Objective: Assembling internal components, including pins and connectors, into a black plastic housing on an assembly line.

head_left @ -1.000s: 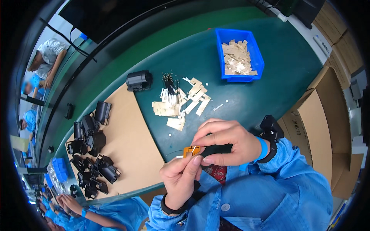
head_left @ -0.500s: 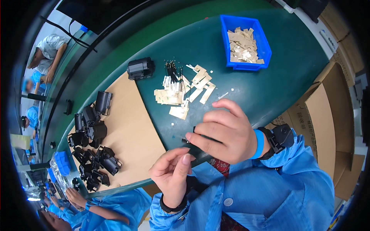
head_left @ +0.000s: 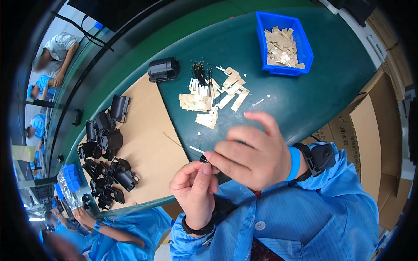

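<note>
My left hand pinches a small black piece between thumb and forefinger, in front of my body. A white strip and a thin dark wire stick out from the same spot; fingers hide how they join. From the right, the fingertips of my right hand close on the same piece, its raised finger held apart. Beyond my hands lies a heap of cream adhesive labels and white strips, with a bundle of thin black wires at its far end.
A blue bin of cream labels stands at the far right. Several black plastic housings lie on a brown cardboard sheet at left; another housing sits farther back. An open carton is at right. Co-workers in blue sit at left.
My hands have come together at the small black piece. The white strip and thin wire now show beyond my fingertips. The whole view has shifted slightly.
</note>
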